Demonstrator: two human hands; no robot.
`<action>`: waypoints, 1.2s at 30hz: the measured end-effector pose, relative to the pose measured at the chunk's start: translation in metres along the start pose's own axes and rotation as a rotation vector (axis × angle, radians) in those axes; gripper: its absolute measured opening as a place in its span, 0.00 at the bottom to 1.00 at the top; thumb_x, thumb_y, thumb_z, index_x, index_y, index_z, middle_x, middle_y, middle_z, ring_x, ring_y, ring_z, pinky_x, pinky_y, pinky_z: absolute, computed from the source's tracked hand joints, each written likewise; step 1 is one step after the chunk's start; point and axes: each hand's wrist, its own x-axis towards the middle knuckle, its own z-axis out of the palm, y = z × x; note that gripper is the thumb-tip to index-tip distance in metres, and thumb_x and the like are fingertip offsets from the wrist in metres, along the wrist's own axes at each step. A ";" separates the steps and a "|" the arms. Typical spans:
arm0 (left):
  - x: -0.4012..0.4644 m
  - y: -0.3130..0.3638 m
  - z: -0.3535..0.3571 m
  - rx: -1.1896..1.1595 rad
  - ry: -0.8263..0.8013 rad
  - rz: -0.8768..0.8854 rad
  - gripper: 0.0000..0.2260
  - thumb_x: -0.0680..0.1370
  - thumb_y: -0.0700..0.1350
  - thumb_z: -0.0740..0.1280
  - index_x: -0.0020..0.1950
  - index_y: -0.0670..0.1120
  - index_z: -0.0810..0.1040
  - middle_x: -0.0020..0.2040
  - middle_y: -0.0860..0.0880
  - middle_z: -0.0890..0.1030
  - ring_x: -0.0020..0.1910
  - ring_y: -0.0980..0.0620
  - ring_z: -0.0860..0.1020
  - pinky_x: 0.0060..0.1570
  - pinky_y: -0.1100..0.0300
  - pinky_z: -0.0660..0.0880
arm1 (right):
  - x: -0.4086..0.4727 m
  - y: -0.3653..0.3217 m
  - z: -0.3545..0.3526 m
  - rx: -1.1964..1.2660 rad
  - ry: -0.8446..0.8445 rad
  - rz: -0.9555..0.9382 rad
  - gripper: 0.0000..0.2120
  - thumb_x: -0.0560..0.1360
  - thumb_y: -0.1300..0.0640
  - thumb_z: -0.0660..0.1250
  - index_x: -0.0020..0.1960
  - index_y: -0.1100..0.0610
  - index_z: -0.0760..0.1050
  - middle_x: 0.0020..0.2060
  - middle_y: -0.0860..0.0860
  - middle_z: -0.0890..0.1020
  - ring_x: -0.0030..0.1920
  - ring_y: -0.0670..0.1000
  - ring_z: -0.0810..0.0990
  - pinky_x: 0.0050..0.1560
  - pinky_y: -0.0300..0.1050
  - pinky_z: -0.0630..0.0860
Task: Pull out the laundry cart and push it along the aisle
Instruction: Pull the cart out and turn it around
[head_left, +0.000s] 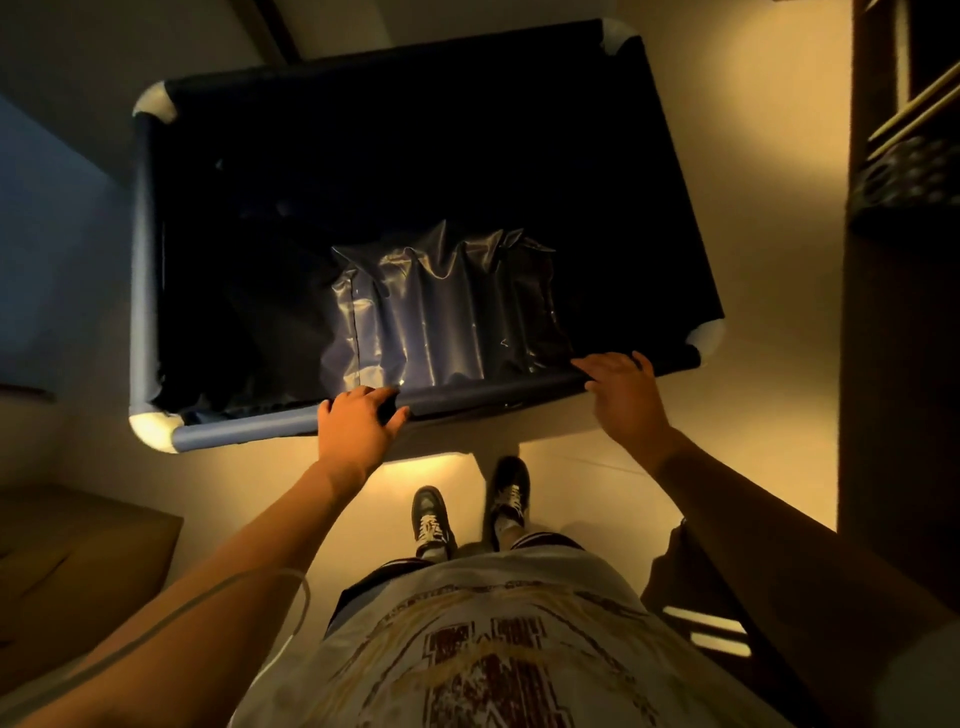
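Left hand (358, 423) wraps the cart (156, 249) near rail at six o'clock; right hand (623, 389) rests there, fingers loose. Looks light, rolls easily.

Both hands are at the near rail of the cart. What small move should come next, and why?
Probably close the right hand around the near rail. The left hand already wraps that rail, but the right one lies on it with fingers spread, not gripping. With both hands holding, the cart could be steered evenly; a shelf unit stands close on the right.
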 end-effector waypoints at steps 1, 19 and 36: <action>0.000 0.006 0.002 0.007 -0.008 0.016 0.21 0.81 0.63 0.62 0.70 0.56 0.77 0.61 0.48 0.82 0.64 0.44 0.77 0.73 0.37 0.64 | -0.004 0.007 0.000 0.001 0.009 0.012 0.22 0.80 0.61 0.63 0.72 0.47 0.73 0.68 0.48 0.78 0.72 0.51 0.71 0.79 0.55 0.55; -0.001 0.031 0.025 0.113 -0.042 0.296 0.20 0.82 0.60 0.59 0.72 0.54 0.69 0.65 0.49 0.77 0.65 0.45 0.75 0.72 0.42 0.68 | -0.040 -0.047 0.018 0.065 -0.018 -0.018 0.21 0.82 0.54 0.59 0.74 0.50 0.68 0.71 0.50 0.73 0.73 0.53 0.69 0.78 0.56 0.57; 0.005 -0.059 -0.023 0.323 -0.019 0.430 0.19 0.81 0.58 0.63 0.67 0.49 0.77 0.57 0.47 0.82 0.57 0.44 0.79 0.67 0.48 0.71 | -0.028 -0.140 0.046 0.031 -0.167 -0.088 0.27 0.80 0.57 0.64 0.77 0.49 0.63 0.72 0.50 0.72 0.74 0.54 0.68 0.76 0.55 0.56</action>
